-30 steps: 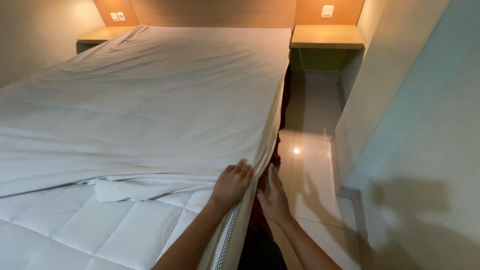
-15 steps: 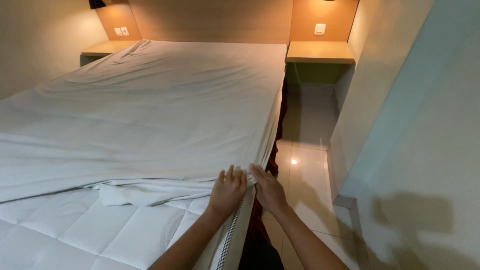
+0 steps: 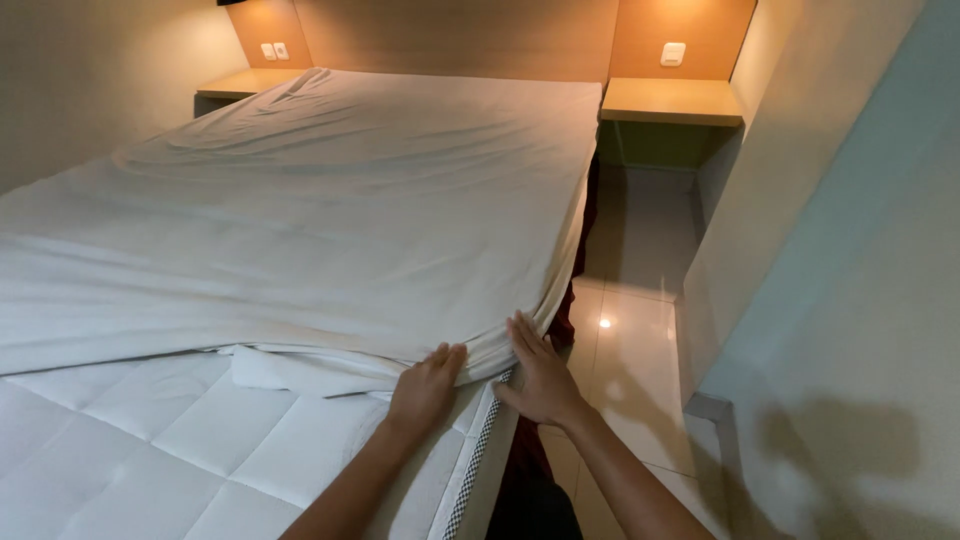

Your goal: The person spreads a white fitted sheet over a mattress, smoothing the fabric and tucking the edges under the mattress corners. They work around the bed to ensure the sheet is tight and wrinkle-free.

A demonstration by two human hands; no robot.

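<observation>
Bedside, a person leans over the near right edge of a quilted white mattress (image 3: 150, 450), both bare arms reaching in from the bottom of the view. The left hand (image 3: 425, 388) rests palm down on the mattress top, fingers curled onto the loose hem of a white bed sheet (image 3: 330, 210); whether it pinches the cloth or merely presses it cannot be told. The right hand (image 3: 540, 375) is open and flat, fingers together, laid against the sheet where it drops over the mattress side, apparently holding the fabric to the edge.

The sheet covers most of the bed, its long axis running from the hands away to the wooden headboard (image 3: 450, 35). Its near hem crosses the mattress at a slant and is bunched in a fold just left of the left hand, leaving the quilted foot of the mattress bare. A checked band (image 3: 470, 470) trims the mattress edge. Wooden bedside shelves (image 3: 670, 100) flank the headboard, and a glossy tiled floor (image 3: 630, 350) fills the narrow aisle beside the wall.
</observation>
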